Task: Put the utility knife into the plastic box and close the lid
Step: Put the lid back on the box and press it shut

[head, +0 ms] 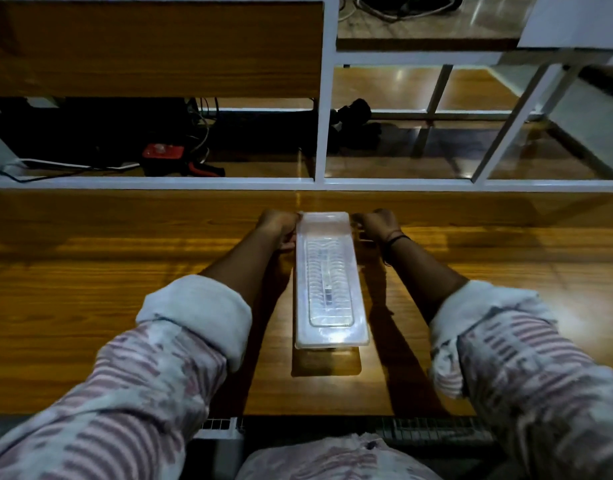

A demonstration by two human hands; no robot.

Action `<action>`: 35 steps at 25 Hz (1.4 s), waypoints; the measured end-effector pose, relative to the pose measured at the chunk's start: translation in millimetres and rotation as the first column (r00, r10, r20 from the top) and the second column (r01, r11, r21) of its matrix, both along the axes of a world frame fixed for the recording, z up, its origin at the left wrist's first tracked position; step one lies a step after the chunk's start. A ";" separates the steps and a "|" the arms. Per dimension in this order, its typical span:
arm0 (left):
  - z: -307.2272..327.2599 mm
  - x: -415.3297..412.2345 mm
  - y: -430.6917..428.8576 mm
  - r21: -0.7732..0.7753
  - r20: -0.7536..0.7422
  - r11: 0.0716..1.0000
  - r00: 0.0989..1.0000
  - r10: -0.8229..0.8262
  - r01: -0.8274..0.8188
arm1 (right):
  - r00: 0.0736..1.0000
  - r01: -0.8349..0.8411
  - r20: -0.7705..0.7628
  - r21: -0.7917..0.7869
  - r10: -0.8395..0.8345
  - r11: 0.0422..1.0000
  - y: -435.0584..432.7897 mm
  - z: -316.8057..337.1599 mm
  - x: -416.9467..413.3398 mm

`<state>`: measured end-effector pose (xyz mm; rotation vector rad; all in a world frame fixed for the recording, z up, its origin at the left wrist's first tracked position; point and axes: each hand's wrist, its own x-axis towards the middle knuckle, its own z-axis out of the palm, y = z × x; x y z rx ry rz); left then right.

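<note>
Your hands sit at the far end of the plastic box (329, 278), one on each side: your left hand (279, 228) is curled against its left far corner, your right hand (376, 225) against its right far corner, fingers pinching the rim of the lid (324, 223). The box lies lengthwise in the middle of the tabletop (125, 289), its near end towards the near edge. The lid looks laid flat over it, and a dark shape shows through the clear plastic, probably the utility knife (327, 292), though that is too blurred to be sure. Judging by this, the knife is in; only pressing the far end shut seems left.
</note>
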<state>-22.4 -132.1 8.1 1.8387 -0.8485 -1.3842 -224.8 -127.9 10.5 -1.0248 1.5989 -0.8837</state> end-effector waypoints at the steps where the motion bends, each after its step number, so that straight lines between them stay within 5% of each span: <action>1: -3.5 0.0 -8.6 0.010 0.009 1.000 1.000 -0.002 0.002 | 1.000 0.008 0.010 0.017 -0.008 1.000 -6.1 -1.3 0.8; 13: -27.9 2.8 -42.9 0.005 -0.001 0.999 0.999 0.048 -0.048 | 0.995 0.059 0.077 0.079 -0.065 0.995 -35.3 -24.0 13.6; 27: -38.2 4.4 -48.3 -0.081 0.100 0.997 0.995 0.020 -0.012 | 0.995 0.100 -0.026 0.056 -0.098 0.993 -49.7 -36.8 17.0; 35: -33.3 9.7 -10.7 -0.052 0.004 0.998 1.000 0.025 -0.025 | 1.000 -0.019 -0.018 -0.004 0.019 1.000 -2.7 -19.7 9.0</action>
